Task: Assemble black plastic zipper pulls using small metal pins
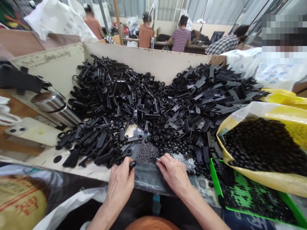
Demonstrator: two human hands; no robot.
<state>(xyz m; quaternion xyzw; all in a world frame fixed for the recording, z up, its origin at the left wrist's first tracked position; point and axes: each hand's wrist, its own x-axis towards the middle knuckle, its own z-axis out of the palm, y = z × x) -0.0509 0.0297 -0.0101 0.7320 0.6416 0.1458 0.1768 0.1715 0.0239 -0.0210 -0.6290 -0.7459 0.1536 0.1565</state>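
Observation:
My left hand is closed around a small black plastic part, most of it hidden by the fingers. A thin silver pin sticks out from the pinched fingertips of my right hand. Just beyond the hands lies a heap of small dark grey pieces, perhaps springs or screws. Silver pins are piled beside my right hand, with small round black pieces behind them. Black plastic parts with ringed ends are spread in front of my left hand.
Large heaps of black ringed parts and flat forked parts fill the bench behind. At right, a yellow bag of black balls overlaps a green basket. A steel flask and phone are left. Several people work beyond the partition.

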